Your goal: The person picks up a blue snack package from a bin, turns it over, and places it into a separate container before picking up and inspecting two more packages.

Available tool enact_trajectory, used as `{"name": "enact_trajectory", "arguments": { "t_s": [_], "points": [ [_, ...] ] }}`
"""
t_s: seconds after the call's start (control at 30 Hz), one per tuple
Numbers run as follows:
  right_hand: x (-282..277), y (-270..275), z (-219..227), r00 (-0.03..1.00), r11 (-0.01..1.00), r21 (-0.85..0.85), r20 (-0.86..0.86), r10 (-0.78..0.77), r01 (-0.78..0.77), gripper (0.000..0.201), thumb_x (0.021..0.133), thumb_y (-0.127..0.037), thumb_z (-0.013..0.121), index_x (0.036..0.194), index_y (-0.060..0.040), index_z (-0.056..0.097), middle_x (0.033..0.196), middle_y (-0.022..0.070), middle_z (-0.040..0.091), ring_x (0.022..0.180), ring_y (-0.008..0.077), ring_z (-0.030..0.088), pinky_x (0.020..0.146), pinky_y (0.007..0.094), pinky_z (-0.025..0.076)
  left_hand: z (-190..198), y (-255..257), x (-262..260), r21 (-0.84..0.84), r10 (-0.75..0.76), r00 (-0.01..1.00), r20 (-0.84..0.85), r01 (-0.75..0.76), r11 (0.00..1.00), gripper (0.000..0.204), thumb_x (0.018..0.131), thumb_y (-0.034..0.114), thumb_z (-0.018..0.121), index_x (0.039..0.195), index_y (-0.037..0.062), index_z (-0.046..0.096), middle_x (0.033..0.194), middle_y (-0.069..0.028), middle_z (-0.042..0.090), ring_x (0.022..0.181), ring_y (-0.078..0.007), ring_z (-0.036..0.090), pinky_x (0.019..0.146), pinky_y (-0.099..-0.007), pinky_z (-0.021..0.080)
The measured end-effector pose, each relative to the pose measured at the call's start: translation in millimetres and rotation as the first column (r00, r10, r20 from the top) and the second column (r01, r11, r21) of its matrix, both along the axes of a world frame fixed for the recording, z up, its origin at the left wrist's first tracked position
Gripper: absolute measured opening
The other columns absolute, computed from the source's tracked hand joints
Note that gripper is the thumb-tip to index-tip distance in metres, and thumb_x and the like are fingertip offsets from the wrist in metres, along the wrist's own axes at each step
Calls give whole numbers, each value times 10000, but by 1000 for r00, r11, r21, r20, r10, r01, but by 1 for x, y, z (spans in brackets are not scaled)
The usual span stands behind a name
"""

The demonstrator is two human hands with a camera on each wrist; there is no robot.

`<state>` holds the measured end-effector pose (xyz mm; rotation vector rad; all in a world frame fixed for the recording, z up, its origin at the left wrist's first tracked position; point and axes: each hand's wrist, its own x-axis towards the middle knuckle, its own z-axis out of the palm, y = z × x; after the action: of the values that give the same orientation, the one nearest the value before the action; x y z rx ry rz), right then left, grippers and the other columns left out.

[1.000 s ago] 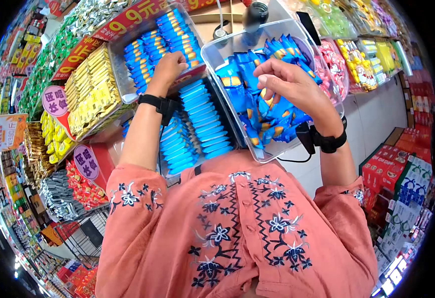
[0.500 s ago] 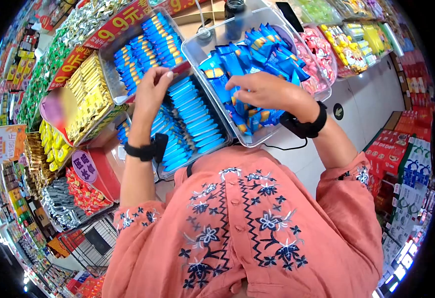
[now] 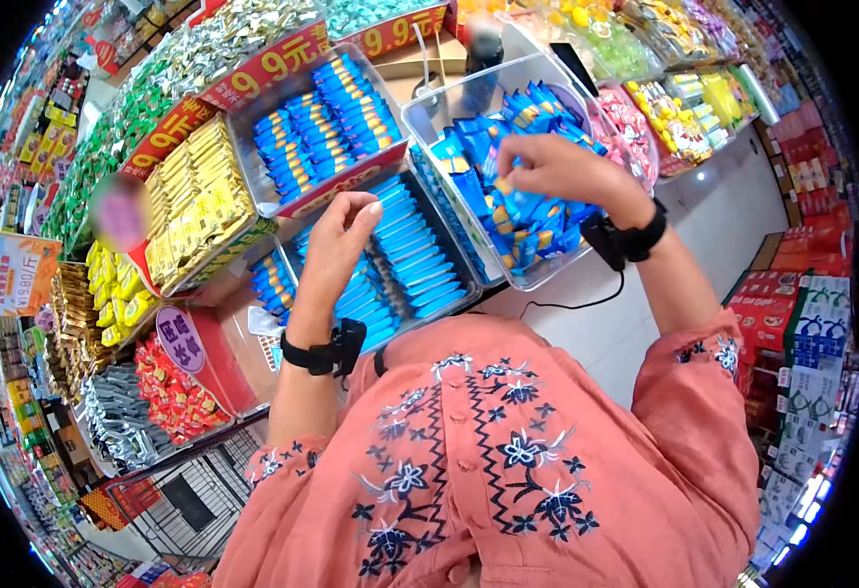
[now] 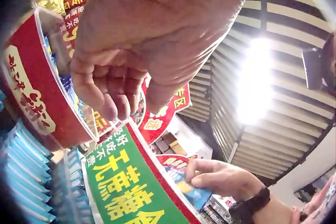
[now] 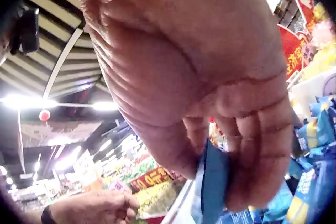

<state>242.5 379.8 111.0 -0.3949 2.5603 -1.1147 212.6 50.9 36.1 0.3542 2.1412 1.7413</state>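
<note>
Over the clear plastic bin (image 3: 425,120), a blue foil-look packet (image 5: 214,184) is pinched by the right grip (image 3: 571,174). Nothing is seen held by the left grip (image 3: 341,235), loosely curled left of the bin. Probably light, slippery and crushable, the flat, glossy packet is best taken by its edge.

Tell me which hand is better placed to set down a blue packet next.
Probably the right hand: the right wrist view shows it pinching a blue packet, while the left hand appears to hold nothing.
</note>
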Motion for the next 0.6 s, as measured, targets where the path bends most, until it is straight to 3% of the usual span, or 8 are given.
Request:
{"name": "enact_trajectory", "arguments": {
  "t_s": [0.07, 0.17, 0.2, 0.3, 0.43, 0.47, 0.6],
  "points": [
    [5, 0, 26, 970, 973, -139, 183, -158, 184, 124, 922, -168, 624, 990, -67, 604, 896, -19, 590, 830, 76, 552, 726, 255, 446, 10, -6, -3, 55, -20, 996, 92, 15, 998, 297, 1012, 302, 598, 1150, 41, 632, 976, -11, 636, 868, -97, 595, 742, -239, 476],
    [12, -24, 41, 977, 871, -462, 199, -79, 164, 142, 946, -164, 603, 1050, -76, 565, 960, -44, 533, 893, 34, 501, 791, 200, 402, 34, -5, -5, 185, -67, 979, 191, 31, 982, 347, 1027, 331, 568, 1196, 32, 613, 1024, -44, 658, 887, -127, 633, 731, -254, 506],
    [15, -40, 49, 978, 856, -495, 201, -57, 152, 153, 952, -156, 595, 1075, -79, 547, 1020, -35, 533, 965, 39, 496, 849, 199, 388, 43, -4, -5, 232, -82, 973, 217, 30, 972, 362, 1032, 339, 557, 1211, 28, 606, 1040, -55, 663, 893, -137, 644, 728, -259, 515],
    [6, -70, 36, 988, 821, -569, 151, 37, 56, 156, 958, -134, 575, 1097, -71, 547, 1005, -31, 535, 976, 53, 506, 873, 215, 394, 65, -3, -5, 374, -154, 951, 269, 44, 926, 378, 1043, 331, 540, 1241, 12, 581, 1065, -72, 660, 892, -142, 647, 719, -263, 523],
    [-2, -103, 41, 975, 869, -491, 215, 61, 54, 192, 959, -142, 572, 1139, -81, 544, 998, -30, 548, 887, 29, 498, 706, 193, 439, 67, -12, -10, 498, -181, 944, 275, 21, 867, 373, 1041, 302, 545, 1272, 10, 566, 1039, -79, 679, 857, -153, 666, 689, -260, 527],
    [-3, -109, 42, 976, 875, -481, 207, 62, 47, 226, 964, -159, 577, 1176, -90, 543, 1002, -21, 573, 820, 21, 500, 601, 186, 440, 63, -16, -13, 517, -182, 948, 261, 22, 856, 387, 1005, 279, 618, 1271, 4, 557, 1059, -89, 684, 850, -157, 687, 653, -240, 523],
    [-16, -125, 33, 983, 827, -542, 177, -56, 145, 331, 974, -216, 608, 1260, -70, 529, 1005, 12, 608, 781, 49, 557, 590, 202, 473, 52, -27, -18, 573, -80, 960, 270, -93, 815, 325, 997, 225, 624, 1230, 7, 560, 1023, -83, 691, 837, -154, 691, 649, -247, 540]
  ]
}}
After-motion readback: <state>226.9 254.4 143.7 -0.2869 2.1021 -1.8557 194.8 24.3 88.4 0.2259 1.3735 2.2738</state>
